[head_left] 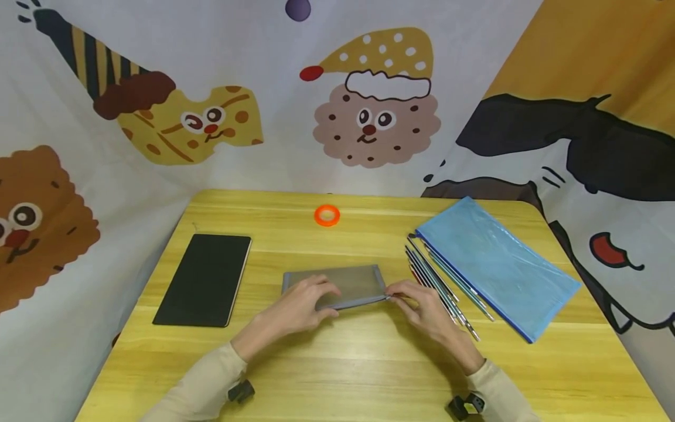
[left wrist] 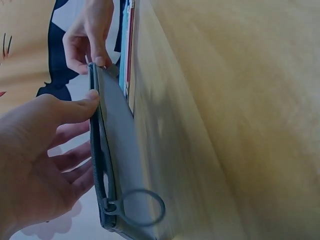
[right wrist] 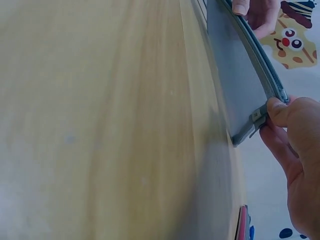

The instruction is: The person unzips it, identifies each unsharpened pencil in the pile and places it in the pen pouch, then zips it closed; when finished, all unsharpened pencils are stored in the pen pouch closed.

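A grey zippered pouch (head_left: 354, 281) is in the middle of the table, its zipper edge toward the person. My left hand (head_left: 297, 300) holds that edge, thumb on the near side and fingers behind it, as the left wrist view shows. A round zipper pull ring (left wrist: 142, 207) hangs at the pouch's left end. At the other end, my right hand (head_left: 424, 308) pinches the near right corner between thumb and fingers. In the right wrist view a small fabric tab (right wrist: 259, 115) shows beside the right thumb.
On the left lies a black notebook (head_left: 205, 281). An orange tape roll (head_left: 327, 215) sits toward the back. Right of the pouch are several pencils (head_left: 429, 272), beside a blue zippered document pouch (head_left: 501, 264). A printed cloth (head_left: 253, 35) hangs behind the wooden table (head_left: 337, 369).
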`<state>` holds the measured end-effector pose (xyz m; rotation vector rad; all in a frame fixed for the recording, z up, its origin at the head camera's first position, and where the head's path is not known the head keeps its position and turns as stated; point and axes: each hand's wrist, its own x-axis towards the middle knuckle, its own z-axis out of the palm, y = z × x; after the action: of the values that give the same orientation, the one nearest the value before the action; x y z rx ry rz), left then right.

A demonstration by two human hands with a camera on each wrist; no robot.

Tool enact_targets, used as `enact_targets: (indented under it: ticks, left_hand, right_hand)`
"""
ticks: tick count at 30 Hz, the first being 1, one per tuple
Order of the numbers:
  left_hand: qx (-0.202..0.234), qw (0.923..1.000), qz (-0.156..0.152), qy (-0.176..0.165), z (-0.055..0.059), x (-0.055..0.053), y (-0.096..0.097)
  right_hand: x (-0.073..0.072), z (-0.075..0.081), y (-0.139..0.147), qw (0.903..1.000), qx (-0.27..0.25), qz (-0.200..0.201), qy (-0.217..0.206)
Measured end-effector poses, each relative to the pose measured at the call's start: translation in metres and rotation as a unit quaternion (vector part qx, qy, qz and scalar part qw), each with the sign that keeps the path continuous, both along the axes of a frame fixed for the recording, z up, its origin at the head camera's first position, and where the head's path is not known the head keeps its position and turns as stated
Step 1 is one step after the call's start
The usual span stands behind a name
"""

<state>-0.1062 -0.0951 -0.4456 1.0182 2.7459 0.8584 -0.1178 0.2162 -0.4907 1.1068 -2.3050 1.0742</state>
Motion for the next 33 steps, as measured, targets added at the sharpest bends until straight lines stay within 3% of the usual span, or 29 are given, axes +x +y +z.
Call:
enact_targets:
  ticks: [8,14,19,27,33]
  left_hand:
    - [0.033,0.9986,-0.031,-0.026,0.001,-0.007,0.0]
    - [0.043,0.9973,-0.057,-0.015,-0.001,-0.014,0.003]
    - [0.046,0.9965,-0.059,-0.036,-0.001,-0.016,0.006]
    - [0.089,0.9889,-0.021,-0.117,-0.001,-0.015,0.007]
    - [0.11,0.9847,0.018,-0.134,-0.002,-0.017,0.008]
  right_hand:
    - [0.0,-0.001,0.003,0.9998,0.01,0.012,-0.012]
    - [-0.003,-0.004,0.003,0.9997,0.005,0.022,-0.008]
    - [-0.004,-0.004,0.002,1.0,0.008,0.005,0.003]
    - [0.0,0.003,0.009,0.9942,0.039,-0.1,0.007]
    - [0.001,0.01,0.03,0.9756,0.058,-0.211,-0.009]
